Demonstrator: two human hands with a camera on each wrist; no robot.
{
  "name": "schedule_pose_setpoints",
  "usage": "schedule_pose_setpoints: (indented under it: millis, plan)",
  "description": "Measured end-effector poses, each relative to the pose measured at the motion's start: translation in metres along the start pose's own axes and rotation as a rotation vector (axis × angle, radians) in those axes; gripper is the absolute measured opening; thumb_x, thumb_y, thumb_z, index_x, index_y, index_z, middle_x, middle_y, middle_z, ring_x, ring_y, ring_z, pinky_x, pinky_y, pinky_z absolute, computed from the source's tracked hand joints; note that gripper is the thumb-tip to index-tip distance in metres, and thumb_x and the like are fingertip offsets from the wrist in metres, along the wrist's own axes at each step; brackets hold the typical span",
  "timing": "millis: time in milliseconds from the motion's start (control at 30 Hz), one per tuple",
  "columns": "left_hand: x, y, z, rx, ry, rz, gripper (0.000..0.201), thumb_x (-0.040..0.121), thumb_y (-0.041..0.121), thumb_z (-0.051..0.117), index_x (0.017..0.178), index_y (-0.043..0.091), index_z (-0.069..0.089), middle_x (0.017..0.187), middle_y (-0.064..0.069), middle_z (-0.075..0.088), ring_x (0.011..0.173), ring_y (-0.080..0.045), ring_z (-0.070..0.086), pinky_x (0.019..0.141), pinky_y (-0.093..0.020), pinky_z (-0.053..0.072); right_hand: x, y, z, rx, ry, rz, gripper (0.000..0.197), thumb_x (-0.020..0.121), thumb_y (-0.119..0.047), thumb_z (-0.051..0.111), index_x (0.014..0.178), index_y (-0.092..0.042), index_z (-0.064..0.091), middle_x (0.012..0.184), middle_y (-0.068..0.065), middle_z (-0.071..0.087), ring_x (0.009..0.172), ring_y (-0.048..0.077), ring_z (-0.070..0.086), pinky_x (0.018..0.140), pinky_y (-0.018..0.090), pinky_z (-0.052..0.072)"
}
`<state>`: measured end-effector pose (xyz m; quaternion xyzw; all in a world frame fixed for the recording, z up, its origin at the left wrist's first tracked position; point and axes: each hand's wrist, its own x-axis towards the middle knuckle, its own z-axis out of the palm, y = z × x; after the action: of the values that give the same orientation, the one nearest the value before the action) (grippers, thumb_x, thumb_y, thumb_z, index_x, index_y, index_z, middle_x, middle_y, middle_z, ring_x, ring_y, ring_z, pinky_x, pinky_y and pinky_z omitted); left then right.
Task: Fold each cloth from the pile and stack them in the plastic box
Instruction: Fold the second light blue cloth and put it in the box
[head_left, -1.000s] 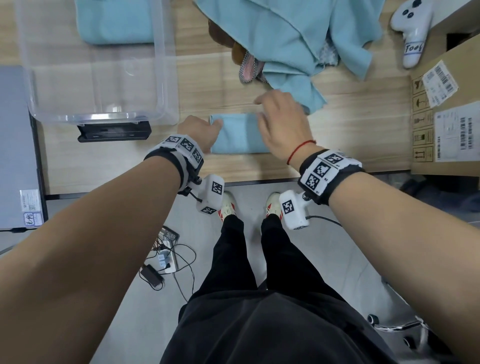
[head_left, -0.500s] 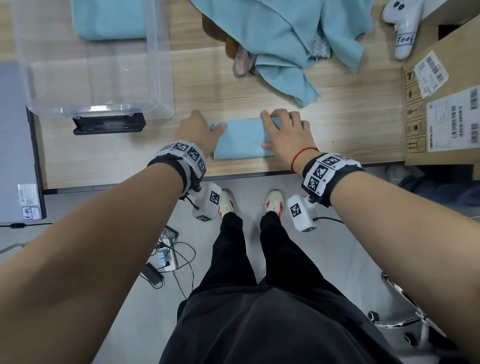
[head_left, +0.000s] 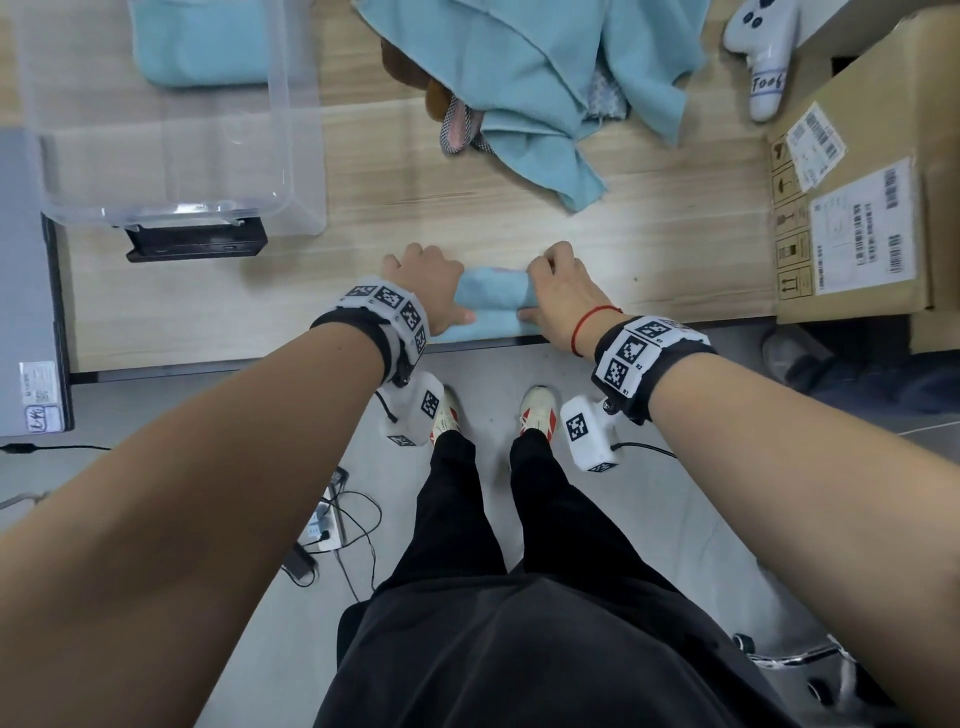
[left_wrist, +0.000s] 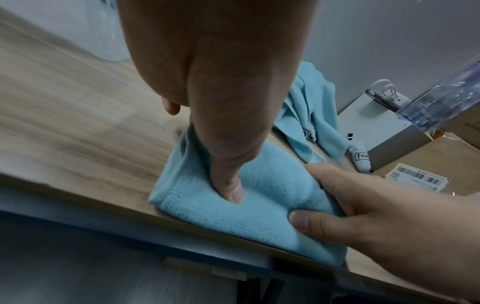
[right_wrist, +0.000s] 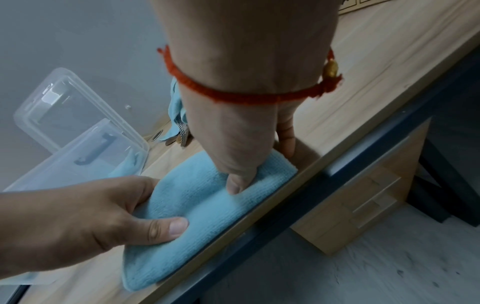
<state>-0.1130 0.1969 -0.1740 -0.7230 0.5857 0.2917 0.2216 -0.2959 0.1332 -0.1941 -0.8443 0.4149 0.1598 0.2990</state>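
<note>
A small folded light-blue cloth (head_left: 489, 299) lies at the table's near edge. My left hand (head_left: 431, 291) grips its left end, thumb on top and fingers curled under, as the left wrist view shows on the cloth (left_wrist: 262, 197). My right hand (head_left: 556, 291) grips the right end the same way, thumb pressed into the cloth (right_wrist: 207, 197). The far half bulges upward between the hands. The pile of unfolded light-blue cloths (head_left: 545, 83) sits at the back. The clear plastic box (head_left: 171, 202) stands at the left with a folded blue cloth (head_left: 202, 47) inside.
A cardboard carton (head_left: 862, 208) fills the table's right side, with a white controller (head_left: 763, 57) behind it. A black device (head_left: 197, 244) lies by the box's front wall. A grey laptop (head_left: 26, 291) sits far left. Bare wood lies between cloth and pile.
Both hands have slid the folded cloth toward the table's near edge and now curl around its ends, bunching its far half upward. Earlier they lay flatter on it.
</note>
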Motion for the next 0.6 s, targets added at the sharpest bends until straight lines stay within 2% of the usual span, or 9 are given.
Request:
schedule_pose_setpoints:
  millis: [67, 133, 200, 233, 333, 400, 467, 500, 600]
  plan:
    - [-0.003, 0.001, -0.001, -0.06, 0.011, 0.026, 0.04, 0.087, 0.05, 0.057, 0.113, 0.02, 0.048, 0.114, -0.006, 0.053, 0.111, -0.028, 0.045, 0.09, -0.045, 0.031, -0.004, 0.0, -0.005, 0.037, -0.019, 0.006, 0.043, 0.089, -0.025, 0.066, 0.119, -0.005, 0.042, 0.121, 0.016, 0.038, 0.102, 0.032, 0.048, 0.085, 0.041, 0.047]
    - [-0.011, 0.002, -0.005, -0.16, 0.013, 0.051, 0.031, 0.089, 0.043, 0.057, 0.103, 0.019, 0.041, 0.1, -0.004, 0.059, 0.1, -0.029, 0.053, 0.088, -0.042, 0.029, -0.009, 0.0, -0.016, 0.095, -0.075, 0.024, 0.044, 0.089, -0.027, 0.064, 0.119, -0.008, 0.038, 0.11, 0.015, 0.049, 0.095, 0.032, 0.054, 0.076, 0.038, 0.045]
    - [-0.021, 0.004, -0.013, -0.223, 0.015, 0.065, 0.031, 0.09, 0.037, 0.056, 0.108, 0.018, 0.04, 0.094, -0.002, 0.061, 0.094, -0.029, 0.057, 0.089, -0.042, 0.028, -0.014, 0.003, -0.029, 0.144, -0.134, 0.028, 0.049, 0.088, -0.029, 0.065, 0.122, -0.011, 0.034, 0.098, 0.012, 0.055, 0.089, 0.032, 0.057, 0.07, 0.034, 0.041]
    - [-0.026, 0.004, -0.02, -0.228, 0.03, 0.071, 0.032, 0.091, 0.035, 0.056, 0.113, 0.018, 0.04, 0.096, -0.001, 0.06, 0.094, -0.028, 0.058, 0.091, -0.042, 0.027, -0.017, 0.003, -0.038, 0.153, -0.147, 0.016, 0.054, 0.087, -0.03, 0.067, 0.125, -0.013, 0.033, 0.097, 0.011, 0.055, 0.09, 0.033, 0.058, 0.07, 0.033, 0.04]
    - [-0.045, 0.006, -0.049, -0.241, 0.086, 0.09, 0.033, 0.092, 0.031, 0.055, 0.119, 0.017, 0.041, 0.107, -0.002, 0.061, 0.103, -0.028, 0.057, 0.095, -0.043, 0.026, -0.02, -0.002, -0.07, 0.142, -0.199, -0.019, 0.077, 0.079, -0.038, 0.076, 0.138, -0.016, 0.032, 0.118, 0.011, 0.057, 0.107, 0.032, 0.056, 0.083, 0.033, 0.044]
    - [-0.06, 0.006, -0.074, -0.252, 0.14, 0.11, 0.032, 0.092, 0.028, 0.057, 0.119, 0.017, 0.044, 0.115, -0.003, 0.06, 0.109, -0.027, 0.055, 0.097, -0.042, 0.026, -0.021, -0.01, -0.096, 0.163, -0.229, -0.05, 0.085, 0.074, -0.048, 0.078, 0.14, -0.016, 0.035, 0.126, 0.007, 0.055, 0.114, 0.027, 0.054, 0.094, 0.034, 0.044]
    - [-0.075, 0.003, -0.1, -0.268, 0.192, 0.118, 0.034, 0.09, 0.024, 0.06, 0.12, 0.016, 0.046, 0.119, -0.004, 0.059, 0.113, -0.027, 0.053, 0.096, -0.04, 0.026, -0.022, -0.019, -0.126, 0.204, -0.215, -0.085, 0.079, 0.075, -0.055, 0.074, 0.136, -0.015, 0.044, 0.123, 0.003, 0.056, 0.113, 0.023, 0.054, 0.098, 0.034, 0.043]
    - [-0.081, 0.0, -0.113, -0.265, 0.213, 0.114, 0.034, 0.089, 0.022, 0.061, 0.12, 0.017, 0.047, 0.119, -0.004, 0.059, 0.114, -0.027, 0.053, 0.096, -0.04, 0.027, -0.021, -0.023, -0.141, 0.198, -0.206, -0.1, 0.072, 0.078, -0.057, 0.071, 0.132, -0.015, 0.049, 0.117, 0.002, 0.057, 0.11, 0.022, 0.055, 0.095, 0.034, 0.044]
    - [-0.106, -0.014, -0.147, -0.274, 0.254, 0.094, 0.037, 0.088, 0.02, 0.063, 0.121, 0.018, 0.048, 0.121, -0.004, 0.058, 0.115, -0.027, 0.053, 0.099, -0.043, 0.028, -0.022, -0.041, -0.185, 0.141, -0.163, -0.191, 0.046, 0.085, -0.055, 0.063, 0.106, -0.013, 0.062, 0.093, 0.003, 0.06, 0.089, 0.022, 0.055, 0.071, 0.029, 0.04]
